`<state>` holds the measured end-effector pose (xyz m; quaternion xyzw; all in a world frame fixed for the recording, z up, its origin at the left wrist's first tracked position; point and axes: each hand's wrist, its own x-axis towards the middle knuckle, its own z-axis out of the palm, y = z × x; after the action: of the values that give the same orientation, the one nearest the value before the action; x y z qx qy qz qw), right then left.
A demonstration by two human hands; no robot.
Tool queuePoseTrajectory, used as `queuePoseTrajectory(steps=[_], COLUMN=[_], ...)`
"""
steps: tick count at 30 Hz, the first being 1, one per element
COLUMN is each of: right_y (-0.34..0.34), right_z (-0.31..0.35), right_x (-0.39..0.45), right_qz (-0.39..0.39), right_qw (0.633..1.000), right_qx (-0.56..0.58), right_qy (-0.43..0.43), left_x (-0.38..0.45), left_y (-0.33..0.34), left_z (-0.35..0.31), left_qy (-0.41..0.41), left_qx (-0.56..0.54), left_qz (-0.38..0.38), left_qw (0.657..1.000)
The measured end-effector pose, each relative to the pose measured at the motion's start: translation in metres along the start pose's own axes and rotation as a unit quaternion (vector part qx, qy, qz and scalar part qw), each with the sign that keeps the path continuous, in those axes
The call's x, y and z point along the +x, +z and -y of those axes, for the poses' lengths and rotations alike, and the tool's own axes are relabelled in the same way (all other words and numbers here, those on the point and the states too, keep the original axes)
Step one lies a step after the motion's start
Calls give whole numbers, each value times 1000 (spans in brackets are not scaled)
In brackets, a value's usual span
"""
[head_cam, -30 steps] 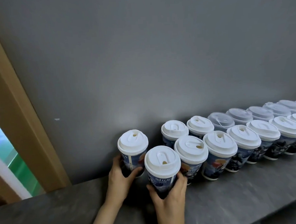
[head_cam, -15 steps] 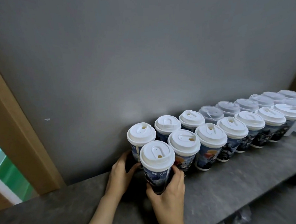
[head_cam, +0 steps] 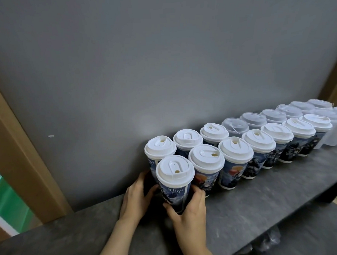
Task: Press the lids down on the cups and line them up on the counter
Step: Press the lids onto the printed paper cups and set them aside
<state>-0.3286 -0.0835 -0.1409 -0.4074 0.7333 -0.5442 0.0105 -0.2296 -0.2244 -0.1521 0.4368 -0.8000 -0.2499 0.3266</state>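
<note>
Two rows of printed paper cups with white lids run along the grey wall on a dark stone counter (head_cam: 246, 211). My right hand (head_cam: 187, 214) grips the base of the front end cup (head_cam: 175, 182), which touches its neighbour (head_cam: 205, 165) in the front row. My left hand (head_cam: 137, 197) holds the lower part of the back end cup (head_cam: 160, 152), which stands against the cup to its right. Both end cups carry lids and stand upright. Farther right, the back row continues with translucent lidded cups (head_cam: 235, 126).
A wooden door frame (head_cam: 18, 154) rises at the left, with a green strip beyond it. The counter's front edge (head_cam: 276, 227) runs diagonally at the lower right, and something crumpled lies below it. The wall stands directly behind the cups.
Both hands have slid the two end cups to the right until they closed the gap with the rows. My view has swung, so the rows now sit farther right.
</note>
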Motion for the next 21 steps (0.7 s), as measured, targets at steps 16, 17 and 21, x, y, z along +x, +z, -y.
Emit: queuePoseTrajectory(steps=[16,17,21], right_y=[1,1,3], right_z=[-3,-3,-3], right_x=[0,0,2], right_qz=[38,38,43], right_qw=[998,998,998], right_qx=[0,-1,-1], right_qy=[42,43,44], left_x=[18,18,17], left_y=[0,0,0], left_z=[-11,-11,-12], left_qy=[-88,-86,-80], left_qx=[30,23,10], left_qz=[87,82,68], left_qw=[992,993,994])
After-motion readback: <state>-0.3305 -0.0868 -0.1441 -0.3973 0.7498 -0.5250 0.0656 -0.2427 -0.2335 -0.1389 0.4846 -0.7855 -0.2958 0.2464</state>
